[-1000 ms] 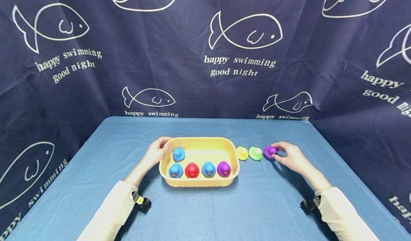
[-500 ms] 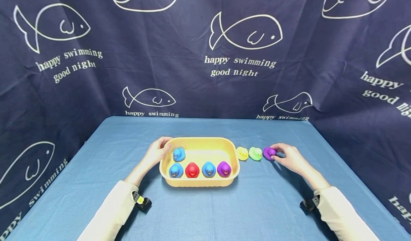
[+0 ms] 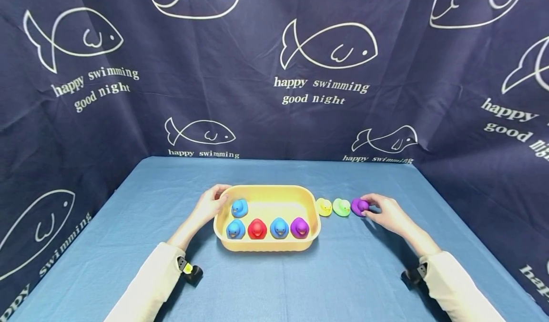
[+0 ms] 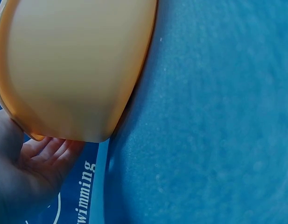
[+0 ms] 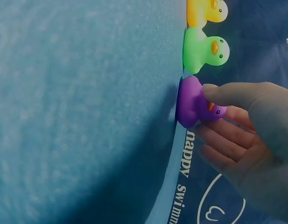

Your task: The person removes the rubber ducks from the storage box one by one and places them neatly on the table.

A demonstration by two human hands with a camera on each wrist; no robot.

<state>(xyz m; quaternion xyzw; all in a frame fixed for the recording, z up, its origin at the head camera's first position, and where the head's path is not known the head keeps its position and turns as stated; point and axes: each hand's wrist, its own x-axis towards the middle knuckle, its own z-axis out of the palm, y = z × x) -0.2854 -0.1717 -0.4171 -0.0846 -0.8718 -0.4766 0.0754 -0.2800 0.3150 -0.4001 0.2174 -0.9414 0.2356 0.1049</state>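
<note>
My left hand (image 3: pixel 208 206) grips the left end of a pale yellow tub (image 3: pixel 266 245), thumb at the rim and fingers on its outer side; the left wrist view shows the tub's outer wall (image 4: pixel 78 70). With my right hand (image 3: pixel 389 212) I pinch a purple rubber duck (image 3: pixel 356 207) between thumb and fingers. This duck (image 5: pixel 189 103) sits upright on the cloth, at the end of a row with a green duck (image 3: pixel 341 207) and a yellow duck (image 3: pixel 324 207). Its head is partly covered by my thumb.
Inside the tub, a blue duck (image 3: pixel 239 208) sits at the back left. Along the front wall stand a blue duck (image 3: pixel 235 229), a red duck (image 3: pixel 257 229), another blue duck (image 3: pixel 279 228) and a purple duck (image 3: pixel 299 228). Dark fish-print curtains (image 3: pixel 257 74) border the blue table.
The purple duck in my right hand has shifted slightly left, closer to the green duck. My left hand stays at the tub, and the head view has tilted up a little.
</note>
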